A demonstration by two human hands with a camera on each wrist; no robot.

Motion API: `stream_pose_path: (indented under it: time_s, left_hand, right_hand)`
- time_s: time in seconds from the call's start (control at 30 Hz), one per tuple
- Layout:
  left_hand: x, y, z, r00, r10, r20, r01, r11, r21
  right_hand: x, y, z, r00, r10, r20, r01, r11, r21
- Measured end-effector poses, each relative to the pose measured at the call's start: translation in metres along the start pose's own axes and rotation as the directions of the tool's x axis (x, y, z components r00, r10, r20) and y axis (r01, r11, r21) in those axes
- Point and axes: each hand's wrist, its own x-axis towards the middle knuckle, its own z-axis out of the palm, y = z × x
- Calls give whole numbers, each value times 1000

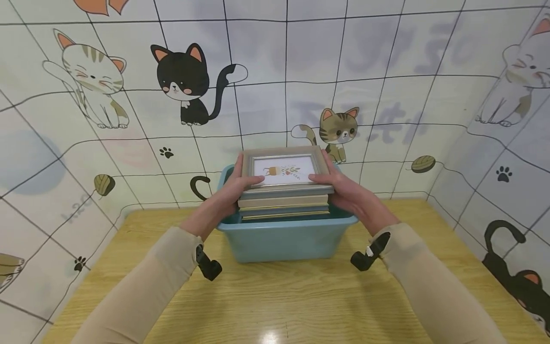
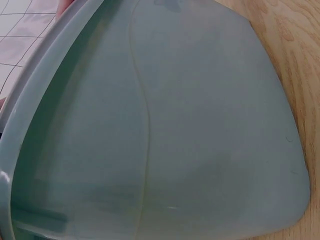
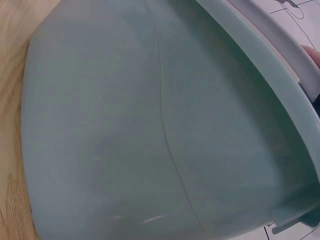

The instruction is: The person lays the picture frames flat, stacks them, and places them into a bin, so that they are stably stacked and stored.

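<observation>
Several picture frames lie stacked in a light blue plastic basin (image 1: 283, 242), rising above its rim. The top picture frame (image 1: 279, 167) has a silver and beige border around a white print with a small floral drawing. My left hand (image 1: 232, 191) grips the stack at its left side, thumb over the top frame's border. Opposite it, my right hand (image 1: 343, 190) grips the right side, its thumb also on the top frame. Most fingers are hidden behind and below the frames. Both wrist views are filled mostly by the basin's outer wall (image 2: 210, 120), with only bits of fingers (image 3: 313, 54) at the edge.
The basin stands on a wooden table (image 1: 275, 301) near its back edge. Behind it rises a white gridded wall covering (image 1: 266, 110) with cartoon cats. A black strap device (image 1: 208, 263) sits on each wrist.
</observation>
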Motion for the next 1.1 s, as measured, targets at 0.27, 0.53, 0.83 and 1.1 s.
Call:
stream_pose_path:
  time_s: [0.27, 0.53, 0.83, 1.1]
  left_hand:
    - [1, -1, 0, 1000, 23, 1, -23, 1000, -3]
    - [3, -2, -1, 999, 38, 7, -37, 999, -15]
    - [6, -3, 2, 999, 49, 13, -49, 999, 4]
    - [5, -4, 0, 999, 24, 33, -22, 998, -64]
  right_hand:
    - [0, 0, -1, 1000, -8, -2, 7, 999, -40]
    - [1, 1, -2, 1000, -23, 12, 24, 997, -67]
    - [0, -1, -5, 1000, 13, 7, -12, 996, -90]
    - [3, 2, -2, 1000, -6, 12, 7, 995, -101]
